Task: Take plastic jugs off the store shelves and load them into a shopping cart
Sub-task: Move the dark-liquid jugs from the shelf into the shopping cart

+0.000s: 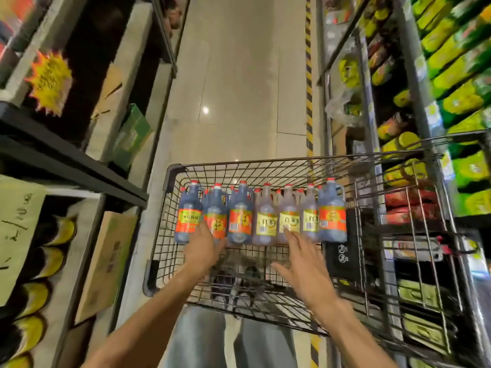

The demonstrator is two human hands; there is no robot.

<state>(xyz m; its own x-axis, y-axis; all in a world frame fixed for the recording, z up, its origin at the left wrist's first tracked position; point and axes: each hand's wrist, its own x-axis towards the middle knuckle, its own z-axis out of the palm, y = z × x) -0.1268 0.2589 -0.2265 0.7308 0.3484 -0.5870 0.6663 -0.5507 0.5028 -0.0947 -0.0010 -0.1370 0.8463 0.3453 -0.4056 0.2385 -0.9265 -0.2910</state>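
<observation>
A wire shopping cart (170, 179) stands in the aisle in front of me. Several plastic jugs with red caps stand in a row at its far end: dark jugs with orange labels (240, 216) on the left and far right, pale jugs with yellow labels (265, 220) in the middle. My left hand (203, 247) reaches into the cart, fingers straight, touching the lower part of a dark jug (216, 217). My right hand (299, 258) is spread open, its fingertips at the bottom of a pale jug (289, 217). Neither hand grips anything.
Dark store shelves (79, 166) run along the left with cardboard boxes (106, 264) and yellow-capped bottles (39, 296). A second wire cart (414, 261) and shelves of green packets (457, 65) crowd the right. A tiled aisle floor (239, 88) stretches ahead.
</observation>
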